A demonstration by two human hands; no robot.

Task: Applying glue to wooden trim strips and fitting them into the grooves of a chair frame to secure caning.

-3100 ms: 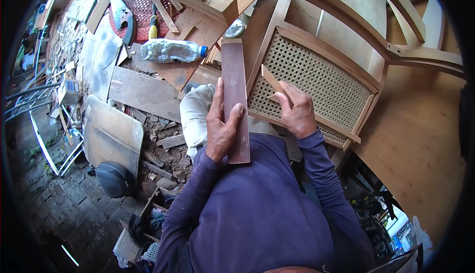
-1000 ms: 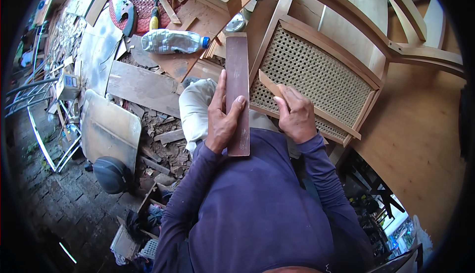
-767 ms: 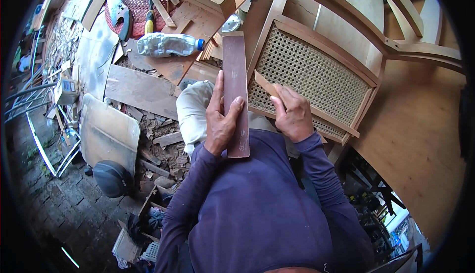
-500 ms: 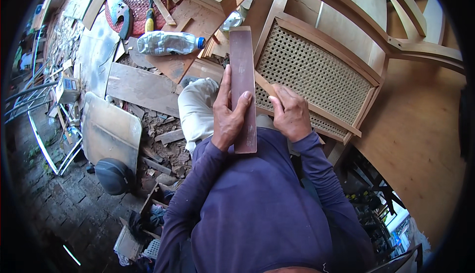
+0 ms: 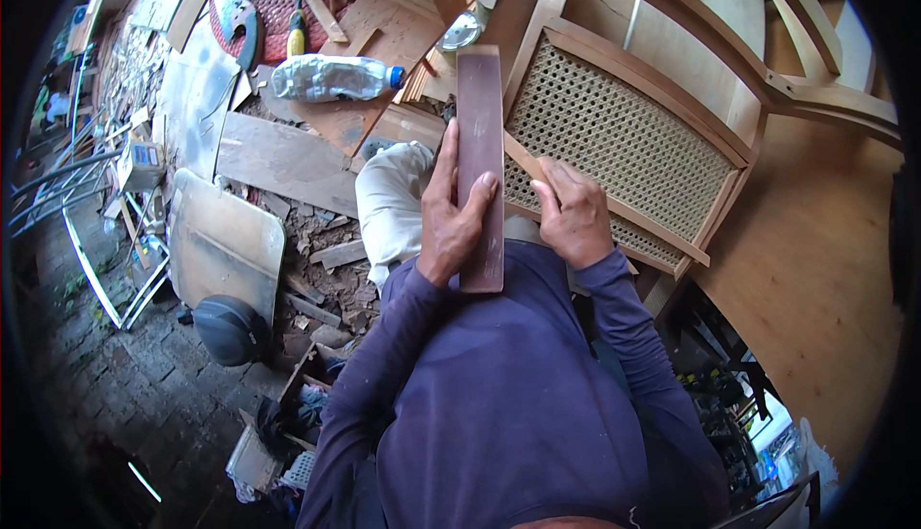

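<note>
— What have the hands got?

— I see the left hand (image 5: 451, 222) wrapped round the lower part of a long dark wooden board (image 5: 481, 164), thumb on its left edge and fingers (image 5: 483, 190) curled over the face, clamped on it. The board stands lengthwise away from the body, its near end against the purple sleeve, its far end reaching up past the cane panel (image 5: 614, 141) of a pale wooden chair frame (image 5: 767, 69).

— And the other one?

— The right hand (image 5: 574, 212) sits just beside the board, fingers bunched together on a thin light wooden strip (image 5: 523, 157) that runs slantwise along the cane panel's lower rail. I'd call that a pinch, though the fingertips themselves are hidden from me.

— What worries you?

— The board is held by one hand near its lower end only, so I judge it could tip or slide sideways onto the woven cane and dent it. The strip looks slim; too hard a press could snap it. Below lie rubble, loose planks (image 5: 278, 155) and a plastic bottle (image 5: 331, 76), so anything dropped would be awkward to find.
</note>
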